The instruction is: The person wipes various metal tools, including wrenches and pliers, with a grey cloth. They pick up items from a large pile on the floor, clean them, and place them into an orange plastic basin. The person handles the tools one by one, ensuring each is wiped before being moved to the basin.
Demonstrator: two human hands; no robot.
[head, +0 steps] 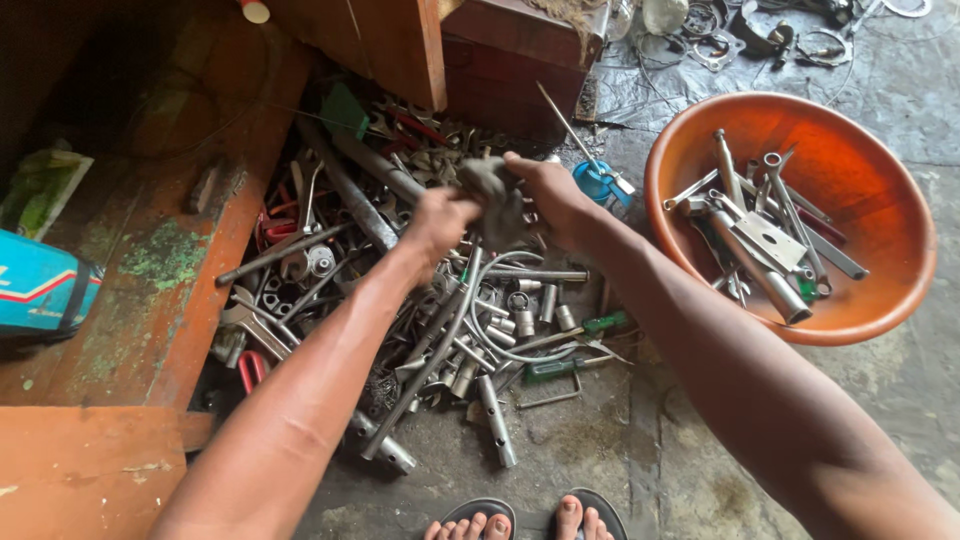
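Sandalled feet (530,517) at 6 o'clock, toes toward the heap, on bare stained concrete floor (620,460).

Left hand (437,222): fist closed around the upper end of a long metal rod (425,365). Rod's long axis runs from the fist at centre down toward 7 o'clock, lower end resting among the loose tools.

Right hand (550,195): fingers pinched on a grey rag (497,195), bunched between both hands and wrapped at the rod's top.

Tool heap (400,280): wrenches, tube spanners, sockets and green-handled screwdrivers (575,345), spread on the floor under both hands.

Orange basin (880,260), at 3 o'clock, well apart from the hands: round, holding bars, spanners and a flat metal plate, piled toward its left half; right half bare.

Edges: orange-painted wooden ledge (150,300) bounds the heap at 9 o'clock; wooden box (510,60) closes it at 12 o'clock. Open floor lies from 4 to 6 o'clock, between heap and basin.
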